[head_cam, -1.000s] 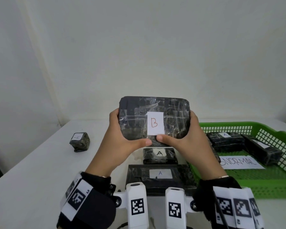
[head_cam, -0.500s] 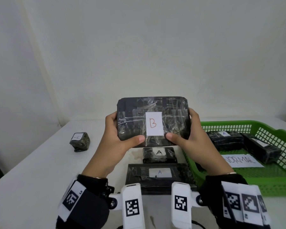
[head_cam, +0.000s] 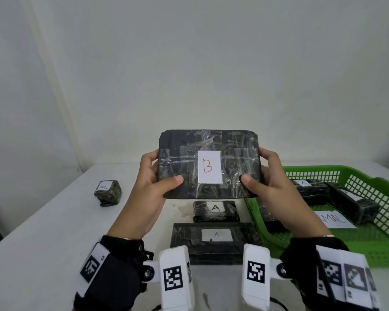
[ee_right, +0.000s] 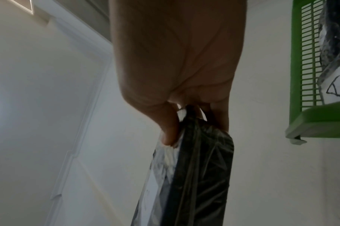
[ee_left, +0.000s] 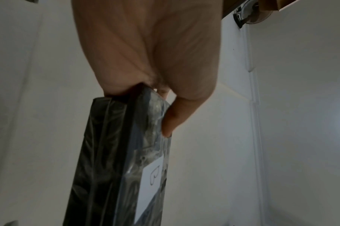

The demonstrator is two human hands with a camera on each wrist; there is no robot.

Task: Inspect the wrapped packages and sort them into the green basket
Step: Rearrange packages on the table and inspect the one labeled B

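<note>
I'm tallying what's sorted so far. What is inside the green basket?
The green basket holds two plainly visible black wrapped packages and a paper sheet lettered "...MAL". The right hand covers the near-left corner, where another dark package partly shows.

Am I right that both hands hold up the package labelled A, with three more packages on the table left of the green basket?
Not quite. The package held up by the left hand and right hand is labelled B, not A; the head view shows the letter plainly. The rest stands: three A-labelled packages lie on the table left of the green basket.
</note>
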